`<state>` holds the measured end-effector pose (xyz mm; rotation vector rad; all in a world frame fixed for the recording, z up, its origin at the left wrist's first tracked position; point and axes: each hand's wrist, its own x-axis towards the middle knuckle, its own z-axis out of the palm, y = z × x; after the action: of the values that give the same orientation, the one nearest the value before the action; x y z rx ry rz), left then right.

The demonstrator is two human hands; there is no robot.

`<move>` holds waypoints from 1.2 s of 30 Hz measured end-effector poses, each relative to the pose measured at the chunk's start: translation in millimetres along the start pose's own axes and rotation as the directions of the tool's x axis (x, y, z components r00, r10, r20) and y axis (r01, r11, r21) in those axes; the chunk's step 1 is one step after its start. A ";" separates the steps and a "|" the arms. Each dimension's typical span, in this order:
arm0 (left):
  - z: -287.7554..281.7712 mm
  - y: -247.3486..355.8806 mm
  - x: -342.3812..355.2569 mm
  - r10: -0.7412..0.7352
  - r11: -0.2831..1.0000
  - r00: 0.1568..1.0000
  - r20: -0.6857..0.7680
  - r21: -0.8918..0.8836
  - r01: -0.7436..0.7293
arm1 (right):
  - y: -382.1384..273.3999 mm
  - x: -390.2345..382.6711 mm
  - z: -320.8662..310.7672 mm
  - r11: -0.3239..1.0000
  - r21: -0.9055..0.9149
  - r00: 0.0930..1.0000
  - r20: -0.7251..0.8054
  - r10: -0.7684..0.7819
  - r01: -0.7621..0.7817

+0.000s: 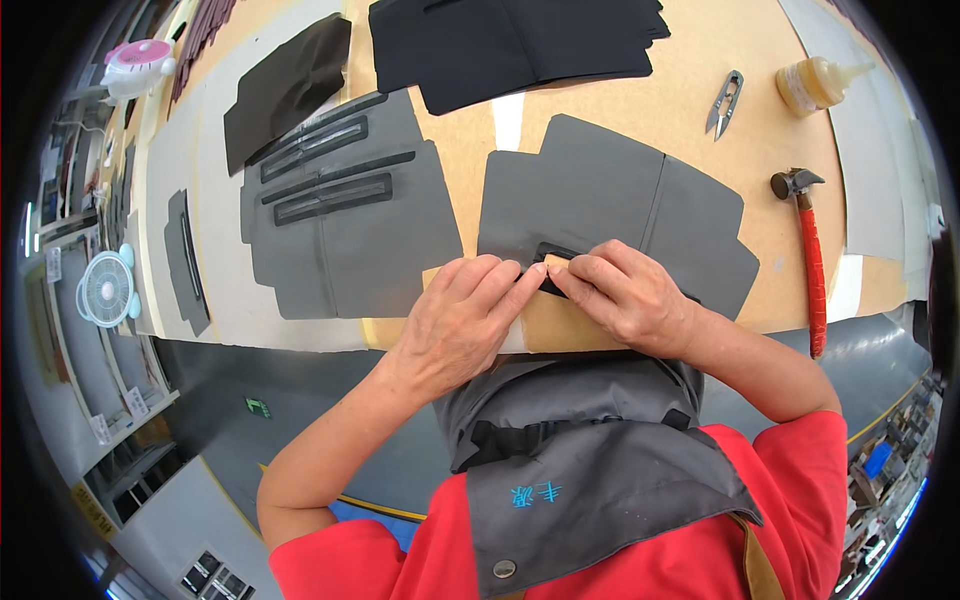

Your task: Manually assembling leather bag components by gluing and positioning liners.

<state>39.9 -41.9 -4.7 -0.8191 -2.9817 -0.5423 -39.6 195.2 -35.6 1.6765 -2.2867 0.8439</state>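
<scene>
Bench [700, 90] carries a grey panel [610, 200] at centre, near edge; a second grey panel [350, 215] with two slot openings lies just left of it, black pieces [510, 40] behind, hammer [812, 260], snips [725, 103] and glue bottle [815, 82] off to the right. Left hand [460, 320] lies flat, fingers together and nearly straight, tips pressing the dark slot trim [552, 268] on the centre panel. Right hand [625, 295] has fingers curled, thumb and forefinger pinched on that trim, meeting the left fingertips.
</scene>
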 end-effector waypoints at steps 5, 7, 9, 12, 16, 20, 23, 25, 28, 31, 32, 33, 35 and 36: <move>-0.8 -2.4 -3.0 0.045 0.996 0.997 0.063 0.072 -0.049 | -0.3 0.3 -0.9 1.000 0.014 1.000 0.005 0.003 -0.003; -0.3 -3.1 -3.9 0.050 0.996 0.997 0.066 0.074 -0.054 | -0.1 0.9 -1.3 1.000 0.012 1.000 -0.002 -0.004 0.004; 0.4 -3.2 -4.5 0.053 0.995 0.996 0.069 0.077 -0.058 | 0.0 2.2 -2.9 1.000 0.015 1.000 0.011 -0.013 0.013; 0.5 -3.4 -5.9 0.054 0.995 0.997 0.064 0.079 -0.059 | 0.1 2.4 -2.8 1.000 0.019 1.000 0.010 -0.015 0.015; -1.1 -2.8 -5.6 0.051 0.993 0.996 0.071 0.098 -0.058 | 0.3 2.0 -3.0 0.999 0.035 1.000 0.015 -0.015 0.015; -0.7 -2.5 -5.3 0.045 0.993 0.996 0.078 0.102 -0.053 | 0.8 1.4 -2.6 0.999 0.032 1.000 -0.004 -0.018 0.019; -1.0 -2.7 -6.3 0.053 0.990 0.996 0.074 0.127 -0.063 | 0.4 1.9 -3.5 0.999 0.031 1.000 0.001 -0.023 0.023; -0.4 -3.7 -7.4 0.063 0.988 0.995 0.073 0.133 -0.073 | 0.4 1.7 -3.6 0.999 0.031 1.000 -0.004 -0.023 0.023; 0.3 -3.9 -8.5 0.065 0.989 0.995 0.069 0.129 -0.073 | 0.4 1.5 -3.4 0.999 0.028 1.000 0.000 -0.026 0.026; 0.7 -1.0 -8.8 0.032 0.993 0.997 0.064 0.108 -0.039 | 0.3 1.5 -2.3 0.999 0.029 1.000 0.009 -0.027 0.027; 1.1 -0.1 -8.5 0.008 0.995 0.998 0.060 0.096 -0.014 | 0.5 1.8 -2.3 0.999 0.026 1.000 0.003 -0.030 0.029; 0.1 0.3 -7.6 0.008 0.995 0.998 0.061 0.096 -0.014 | 0.6 2.0 -2.2 0.999 0.023 0.999 -0.003 -0.032 0.032; -3.4 2.7 -4.4 -0.012 0.995 0.996 0.093 0.102 0.002 | 0.7 1.3 -1.7 0.999 0.026 0.999 -0.011 -0.030 0.030; -4.1 2.5 -4.5 -0.012 0.995 0.996 0.092 0.103 0.002 | 0.7 0.8 -1.6 0.999 0.028 0.999 -0.019 -0.028 0.028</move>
<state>44.7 -43.4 -0.4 -0.8488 -3.0666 -0.3566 -40.8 195.5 -34.1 1.7012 -2.2441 0.8866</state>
